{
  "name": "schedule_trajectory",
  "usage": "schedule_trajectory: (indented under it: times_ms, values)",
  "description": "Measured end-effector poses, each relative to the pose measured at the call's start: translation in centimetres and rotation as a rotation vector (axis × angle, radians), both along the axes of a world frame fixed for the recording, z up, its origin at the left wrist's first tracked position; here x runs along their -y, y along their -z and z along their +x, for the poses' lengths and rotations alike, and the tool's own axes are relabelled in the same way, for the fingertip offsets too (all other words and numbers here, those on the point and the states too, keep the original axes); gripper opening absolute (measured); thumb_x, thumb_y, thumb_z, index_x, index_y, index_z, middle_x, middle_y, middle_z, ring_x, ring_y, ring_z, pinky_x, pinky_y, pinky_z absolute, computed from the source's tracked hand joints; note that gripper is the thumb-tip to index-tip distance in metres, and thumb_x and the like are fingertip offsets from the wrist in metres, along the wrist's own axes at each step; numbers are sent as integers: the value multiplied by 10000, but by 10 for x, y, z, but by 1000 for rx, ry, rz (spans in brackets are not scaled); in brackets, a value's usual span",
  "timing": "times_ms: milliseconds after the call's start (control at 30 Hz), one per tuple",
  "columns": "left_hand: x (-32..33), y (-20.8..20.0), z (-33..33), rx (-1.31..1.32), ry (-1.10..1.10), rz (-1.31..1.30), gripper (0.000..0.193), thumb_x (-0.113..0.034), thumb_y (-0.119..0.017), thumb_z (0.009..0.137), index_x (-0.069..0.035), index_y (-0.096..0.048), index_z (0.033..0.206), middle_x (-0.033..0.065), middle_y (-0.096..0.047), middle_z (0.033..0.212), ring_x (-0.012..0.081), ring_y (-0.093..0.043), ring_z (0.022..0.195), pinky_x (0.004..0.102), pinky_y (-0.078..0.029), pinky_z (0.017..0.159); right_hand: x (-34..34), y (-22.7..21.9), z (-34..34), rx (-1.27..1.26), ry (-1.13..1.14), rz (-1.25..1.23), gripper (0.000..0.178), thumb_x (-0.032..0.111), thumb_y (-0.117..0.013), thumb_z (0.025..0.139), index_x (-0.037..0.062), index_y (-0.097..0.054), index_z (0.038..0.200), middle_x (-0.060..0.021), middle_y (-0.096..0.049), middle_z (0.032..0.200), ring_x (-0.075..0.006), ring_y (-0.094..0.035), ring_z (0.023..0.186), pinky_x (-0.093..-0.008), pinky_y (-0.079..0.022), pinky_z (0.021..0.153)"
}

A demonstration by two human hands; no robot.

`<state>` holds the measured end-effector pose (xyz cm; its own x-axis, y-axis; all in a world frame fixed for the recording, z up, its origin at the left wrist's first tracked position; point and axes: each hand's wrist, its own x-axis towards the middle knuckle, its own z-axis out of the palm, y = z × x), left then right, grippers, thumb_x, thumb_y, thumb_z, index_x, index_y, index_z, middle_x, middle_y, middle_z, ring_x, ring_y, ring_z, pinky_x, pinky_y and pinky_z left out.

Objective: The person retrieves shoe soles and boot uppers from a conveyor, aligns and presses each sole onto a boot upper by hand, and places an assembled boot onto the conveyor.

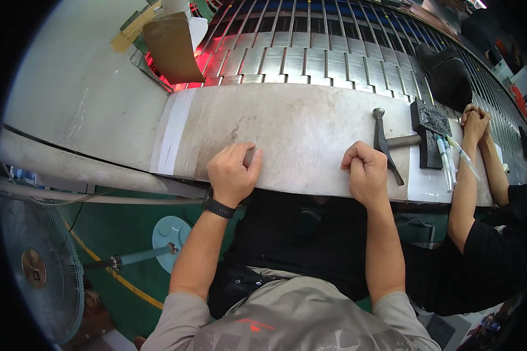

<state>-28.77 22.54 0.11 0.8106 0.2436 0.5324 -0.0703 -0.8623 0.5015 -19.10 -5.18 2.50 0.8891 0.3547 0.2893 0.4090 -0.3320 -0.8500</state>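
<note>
My left hand [234, 174], with a black band on its wrist, rests loosely curled at the near edge of the pale worktop [287, 126]. Nothing shows in its fingers. My right hand [366, 173] is closed in a fist on the same edge, also with nothing visible in it. Just right of it lies a hammer [381, 140], its metal head toward me and its handle [404, 141] pointing right onto a black block [431, 153]. Two or more syringes [445, 164] with pale barrels lean by that block, close to a co-worker's forearm.
Beyond the worktop runs a slatted metal conveyor [310, 61], with a black shoe [445, 73] on its right. A brown flap [173, 48] hangs before a red glow at left. A co-worker's clasped hands [475, 123] rest at right. A fan [41, 269] and blue stool [168, 234] stand lower left.
</note>
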Motion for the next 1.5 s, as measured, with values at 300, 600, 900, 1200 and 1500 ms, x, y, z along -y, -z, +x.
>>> schedule_trajectory:
  times_ms: [300, 600, 900, 1200, 1500]
  values:
    - [-56, -5, 69, -315, 22, -281, 475, -380, -780, 945, 32, -757, 1180, 190, -754, 982, 316, -720, 909, 416, -578, 847, -3, 0, -4, -33, -3, 35, 190, -103, -479, 823, -5, -631, 767, -116, -657, 666, -222, -635, 599, -328, -484, 589]
    - [-106, 5, 315, -758, -292, -144, 730, -454, -701, 872, 101, -679, 1345, 310, -701, 1332, 421, -651, 1311, 466, -509, 1110, 10, 6, 12, 32, -65, 46, 208, -149, -490, 708, 3, -628, 741, -122, -613, 684, -269, -562, 569, -363, -414, 543]
    - [-254, 79, 409, -738, -779, 155, 849, -507, -568, 918, 114, -524, 1495, 258, -517, 1587, 447, -456, 1470, 569, -254, 1263, 16, 4, 33, -15, -266, 135, 219, -41, -594, 557, 82, -646, 730, -47, -598, 670, -243, -531, 561, -372, -381, 546]
    - [-418, 93, 423, -609, -1140, 167, 1012, -595, -718, 880, 128, -404, 1515, 325, -551, 1507, 448, -497, 1463, 586, -346, 1240, 30, -4, 61, -186, -459, 284, 248, 232, -750, 722, 23, -699, 844, -128, -687, 824, -267, -616, 652, -406, -445, 579]
    - [-442, 74, 399, -574, -1241, -9, 818, -455, -718, 934, 113, -487, 1475, 242, -651, 1461, 364, -683, 1287, 440, -541, 1101, 33, -1, 67, -163, -499, 331, 223, 190, -685, 665, 30, -689, 820, -112, -677, 821, -229, -586, 633, -390, -410, 570]
